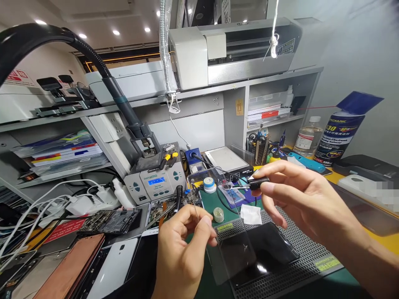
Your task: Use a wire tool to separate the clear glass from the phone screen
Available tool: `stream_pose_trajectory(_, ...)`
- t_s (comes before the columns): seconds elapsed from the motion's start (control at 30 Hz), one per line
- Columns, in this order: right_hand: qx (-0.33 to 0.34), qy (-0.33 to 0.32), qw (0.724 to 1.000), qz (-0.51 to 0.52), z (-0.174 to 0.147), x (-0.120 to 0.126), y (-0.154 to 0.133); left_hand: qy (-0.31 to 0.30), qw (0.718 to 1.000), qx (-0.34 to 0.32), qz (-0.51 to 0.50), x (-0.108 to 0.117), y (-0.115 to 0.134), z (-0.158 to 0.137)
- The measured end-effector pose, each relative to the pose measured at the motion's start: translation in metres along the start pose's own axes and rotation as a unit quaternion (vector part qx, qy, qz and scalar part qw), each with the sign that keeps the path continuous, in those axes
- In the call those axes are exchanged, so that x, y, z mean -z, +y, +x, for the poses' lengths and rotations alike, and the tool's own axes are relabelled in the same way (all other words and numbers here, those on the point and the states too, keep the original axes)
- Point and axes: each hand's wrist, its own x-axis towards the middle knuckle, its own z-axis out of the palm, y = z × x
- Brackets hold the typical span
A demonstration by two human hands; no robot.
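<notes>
My left hand [187,245] pinches the left edge of a thin clear glass sheet [220,265] between thumb and fingers. The sheet is tilted upright, and part of a black phone [277,245] shows through it. That phone lies face up on a perforated grey mat [311,253]. My right hand [299,199] holds a small black cylindrical piece [258,182] between thumb and fingertips, above the phone's far edge. A slim pale part juts left from the black piece; its kind is unclear. Beyond the hands are a small round jar [218,214] and a folded white wipe [251,214].
A soldering station [156,182] stands at the back left, with a black flexible hose [93,54] arching above it. Phone parts, including a copper-coloured panel [71,265], cover the left side. A blue spray can [339,133] and a clear bottle [308,137] stand back right.
</notes>
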Motion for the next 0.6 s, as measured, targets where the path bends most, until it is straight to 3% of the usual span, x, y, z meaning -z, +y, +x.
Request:
stream_pose_trajectory(0.2,-0.051,-0.035,0.997,0.043,0.001,0.006,0.003,-0.011,1.0,0.009,-0.007,0.001,-0.002,0.001)
stream_pose_trajectory(0.37,-0.037,-0.037,0.997,0.055,0.0,-0.002,0.004,-0.011,0.999,0.027,-0.014,-0.001,0.0,0.0)
stream_pose_trajectory(0.6,0.053,0.003,0.989,-0.136,-0.013,-0.016,0.005,-0.019,1.0,0.017,-0.003,-0.002,0.001,-0.002)
